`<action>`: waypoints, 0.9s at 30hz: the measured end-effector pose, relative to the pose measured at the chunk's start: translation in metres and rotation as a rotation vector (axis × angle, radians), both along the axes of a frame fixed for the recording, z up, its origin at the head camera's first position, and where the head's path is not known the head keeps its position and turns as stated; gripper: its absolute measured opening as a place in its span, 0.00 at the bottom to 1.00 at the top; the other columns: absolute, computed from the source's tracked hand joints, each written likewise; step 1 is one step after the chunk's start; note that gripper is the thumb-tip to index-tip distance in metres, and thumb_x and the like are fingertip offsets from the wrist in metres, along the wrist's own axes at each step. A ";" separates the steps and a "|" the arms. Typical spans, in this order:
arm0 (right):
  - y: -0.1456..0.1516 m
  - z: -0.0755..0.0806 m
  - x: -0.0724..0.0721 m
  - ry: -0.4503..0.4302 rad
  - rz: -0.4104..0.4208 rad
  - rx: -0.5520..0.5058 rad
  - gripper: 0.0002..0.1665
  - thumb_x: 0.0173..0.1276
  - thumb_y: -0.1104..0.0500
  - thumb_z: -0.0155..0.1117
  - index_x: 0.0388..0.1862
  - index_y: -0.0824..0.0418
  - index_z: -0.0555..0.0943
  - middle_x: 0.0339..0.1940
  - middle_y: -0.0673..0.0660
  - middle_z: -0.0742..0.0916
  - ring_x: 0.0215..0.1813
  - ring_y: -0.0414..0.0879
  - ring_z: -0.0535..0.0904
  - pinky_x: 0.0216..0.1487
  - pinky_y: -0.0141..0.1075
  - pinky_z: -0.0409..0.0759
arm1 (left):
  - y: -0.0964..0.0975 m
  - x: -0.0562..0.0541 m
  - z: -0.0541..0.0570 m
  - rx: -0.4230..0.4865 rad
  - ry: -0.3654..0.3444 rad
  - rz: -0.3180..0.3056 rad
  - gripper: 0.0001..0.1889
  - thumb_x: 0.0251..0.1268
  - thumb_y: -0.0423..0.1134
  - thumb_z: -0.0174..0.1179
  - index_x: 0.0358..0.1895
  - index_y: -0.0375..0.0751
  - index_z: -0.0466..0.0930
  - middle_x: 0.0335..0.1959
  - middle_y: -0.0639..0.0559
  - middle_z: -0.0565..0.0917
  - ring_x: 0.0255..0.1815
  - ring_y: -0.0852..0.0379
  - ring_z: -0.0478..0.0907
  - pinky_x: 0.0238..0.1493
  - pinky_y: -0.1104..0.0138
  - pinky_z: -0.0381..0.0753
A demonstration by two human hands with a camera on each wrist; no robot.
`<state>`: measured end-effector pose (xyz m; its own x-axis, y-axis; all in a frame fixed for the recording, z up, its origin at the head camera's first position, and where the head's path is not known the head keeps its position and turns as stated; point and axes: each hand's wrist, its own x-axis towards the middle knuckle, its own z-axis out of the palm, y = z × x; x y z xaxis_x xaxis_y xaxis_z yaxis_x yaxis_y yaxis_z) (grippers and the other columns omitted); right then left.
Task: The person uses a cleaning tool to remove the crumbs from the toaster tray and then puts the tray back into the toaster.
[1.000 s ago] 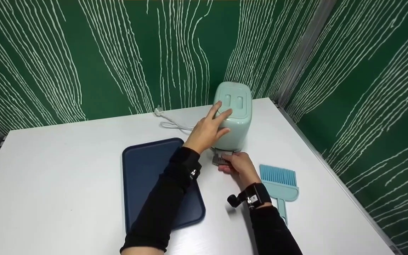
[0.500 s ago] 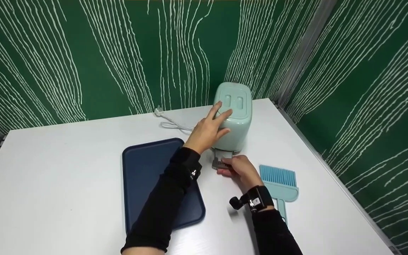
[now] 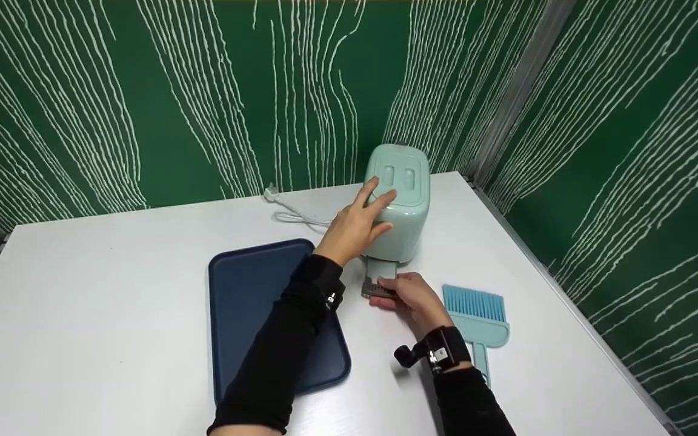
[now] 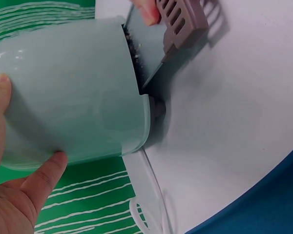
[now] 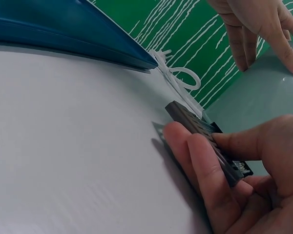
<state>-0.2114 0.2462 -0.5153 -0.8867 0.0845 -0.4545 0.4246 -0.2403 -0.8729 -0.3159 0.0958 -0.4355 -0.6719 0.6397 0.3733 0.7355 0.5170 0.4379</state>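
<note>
A mint-green toaster (image 3: 406, 233) with a lid on top stands near the back of the white table. My left hand (image 3: 349, 230) rests against its top and side, fingers spread. From the toaster's near end a crumb tray (image 3: 381, 270) sticks partway out. Its grey slotted handle (image 4: 188, 22) is pinched between the thumb and fingers of my right hand (image 3: 415, 298). Dark and pale crumbs (image 4: 135, 51) lie on the crumb tray right at the toaster's opening, in the left wrist view. The inner part of the crumb tray is hidden inside the toaster.
Left of the toaster lies a navy serving tray (image 3: 240, 303), partly under my left forearm. A light-blue brush (image 3: 476, 324) lies to the right of my right wrist. The white cord with its plug (image 3: 294, 213) trails behind, near the green wall (image 3: 319, 109).
My right hand has drawn the crumb tray further out of the toaster, toward me, exposing more of its plate. The left hand has stayed on the toaster.
</note>
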 end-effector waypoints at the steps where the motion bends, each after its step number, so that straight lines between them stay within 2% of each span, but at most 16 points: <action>1: 0.000 0.000 0.000 -0.001 -0.005 -0.011 0.09 0.81 0.68 0.60 0.50 0.77 0.79 0.34 0.62 0.90 0.30 0.48 0.92 0.39 0.32 0.90 | 0.000 0.000 0.000 -0.003 0.000 0.002 0.33 0.82 0.53 0.59 0.84 0.57 0.64 0.90 0.46 0.53 0.64 0.35 0.85 0.66 0.47 0.84; 8: 0.000 0.000 0.005 -0.005 0.027 0.056 0.12 0.81 0.66 0.60 0.52 0.77 0.78 0.33 0.61 0.91 0.29 0.45 0.92 0.39 0.31 0.90 | 0.000 0.000 0.000 -0.002 0.001 0.008 0.33 0.82 0.53 0.59 0.84 0.57 0.64 0.90 0.46 0.53 0.64 0.34 0.85 0.66 0.47 0.84; 15: -0.001 0.001 0.009 -0.002 0.019 0.066 0.12 0.81 0.67 0.62 0.53 0.75 0.73 0.34 0.62 0.90 0.29 0.46 0.92 0.40 0.32 0.90 | 0.001 0.001 0.002 0.004 0.000 0.004 0.33 0.82 0.53 0.60 0.84 0.57 0.64 0.90 0.45 0.52 0.65 0.34 0.84 0.66 0.47 0.84; 23: 0.000 -0.001 0.014 0.030 0.080 0.095 0.12 0.82 0.65 0.61 0.52 0.77 0.77 0.33 0.60 0.90 0.30 0.43 0.92 0.40 0.30 0.90 | 0.001 0.001 0.002 0.009 0.001 0.013 0.32 0.81 0.52 0.60 0.84 0.57 0.65 0.90 0.46 0.53 0.63 0.33 0.85 0.64 0.46 0.84; 27: 0.001 -0.004 0.021 0.024 0.082 0.094 0.12 0.82 0.65 0.61 0.51 0.76 0.78 0.34 0.60 0.91 0.30 0.43 0.92 0.40 0.30 0.90 | 0.002 0.003 -0.002 0.017 -0.003 0.014 0.32 0.81 0.52 0.61 0.84 0.57 0.65 0.90 0.46 0.53 0.63 0.34 0.85 0.64 0.46 0.84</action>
<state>-0.1904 0.2468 -0.5190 -0.9028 0.0527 -0.4269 0.4184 -0.1222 -0.9000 -0.3129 0.0980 -0.4378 -0.6821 0.6237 0.3817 0.7266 0.5198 0.4492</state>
